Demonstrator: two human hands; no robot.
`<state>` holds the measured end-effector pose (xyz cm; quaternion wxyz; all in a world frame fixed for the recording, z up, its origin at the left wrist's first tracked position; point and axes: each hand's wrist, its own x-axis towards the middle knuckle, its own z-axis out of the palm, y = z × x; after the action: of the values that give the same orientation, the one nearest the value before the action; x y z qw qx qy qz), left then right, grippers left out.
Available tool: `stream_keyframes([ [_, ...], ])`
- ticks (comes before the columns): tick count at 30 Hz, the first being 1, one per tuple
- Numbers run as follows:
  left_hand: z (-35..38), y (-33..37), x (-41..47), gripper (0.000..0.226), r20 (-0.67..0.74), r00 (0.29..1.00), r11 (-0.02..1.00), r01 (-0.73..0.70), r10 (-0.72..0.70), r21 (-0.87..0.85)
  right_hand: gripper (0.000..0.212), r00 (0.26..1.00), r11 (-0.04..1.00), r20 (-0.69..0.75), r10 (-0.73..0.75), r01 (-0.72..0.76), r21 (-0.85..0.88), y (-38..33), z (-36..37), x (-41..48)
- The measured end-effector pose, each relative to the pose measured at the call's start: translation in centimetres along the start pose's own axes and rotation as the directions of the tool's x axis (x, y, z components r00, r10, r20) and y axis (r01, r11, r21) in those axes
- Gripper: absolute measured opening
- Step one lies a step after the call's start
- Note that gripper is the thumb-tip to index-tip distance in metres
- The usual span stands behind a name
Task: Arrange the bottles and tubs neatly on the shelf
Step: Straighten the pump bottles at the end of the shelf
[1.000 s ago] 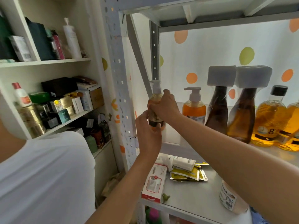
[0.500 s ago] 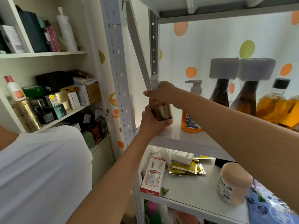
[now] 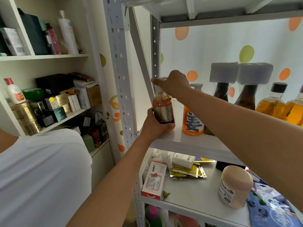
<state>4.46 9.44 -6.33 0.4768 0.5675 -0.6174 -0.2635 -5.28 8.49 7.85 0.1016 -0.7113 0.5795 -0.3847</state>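
Observation:
A small amber pump bottle (image 3: 163, 108) with a dark label stands at the left front corner of the upper white shelf (image 3: 185, 142). My left hand (image 3: 153, 124) wraps its lower body from the left. My right hand (image 3: 172, 82) covers its white pump top from above. An orange pump bottle (image 3: 193, 124) stands just to its right. Further right are two dark brown bottles (image 3: 246, 99) with white foam caps and two golden bottles (image 3: 271, 104). A beige tub (image 3: 234, 185) sits on the lower shelf (image 3: 188, 189).
The grey perforated upright (image 3: 122, 89) stands close to my left hand. The lower shelf holds a red and white box (image 3: 154, 181), yellow sachets (image 3: 186, 171) and a blue packet (image 3: 272, 208). A white cabinet at the left (image 3: 49, 56) is full of boxes and bottles.
Both hands brought the small amber bottle down from mid-air to the shelf's left front corner, beside the orange pump bottle. My view shifted so the lower shelf and beige tub show more.

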Motion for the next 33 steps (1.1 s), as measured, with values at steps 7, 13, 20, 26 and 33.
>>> stream_keyframes([
  [7, -1.3, -0.3, 0.8, 0.085, 0.105, 0.994, 1.0, -0.001, -0.001, 0.017, 0.039, 0.998, 0.997, -0.058, -0.025, 0.021, -0.08, 0.1, -0.7, 0.2],
  [13, -2.3, -0.9, 1.2, 0.084, 0.185, 0.983, 1.0, -0.015, 0.016, -0.007, 0.048, 0.995, 0.967, -0.019, -0.096, 0.088, -0.239, -0.4, -1.8, 0.2],
  [20, -2.8, -1.3, 1.4, 0.085, 0.331, 0.944, 0.999, 0.036, -0.022, -0.036, 0.054, 0.966, 0.809, 0.069, -0.248, 0.246, -0.534, -1.2, -2.9, 0.9],
  [26, -2.2, -0.8, 1.0, 0.081, 0.231, 0.973, 1.0, -0.015, 0.012, 0.012, 0.051, 0.944, 0.804, 0.173, -0.281, 0.33, -0.494, -0.6, -3.2, 1.6],
  [33, -1.4, -0.6, 1.4, 0.072, 0.231, 0.973, 0.997, -0.029, 0.011, 0.072, 0.051, 0.953, 0.792, 0.153, -0.26, 0.301, -0.531, 0.0, -2.9, 2.1],
])
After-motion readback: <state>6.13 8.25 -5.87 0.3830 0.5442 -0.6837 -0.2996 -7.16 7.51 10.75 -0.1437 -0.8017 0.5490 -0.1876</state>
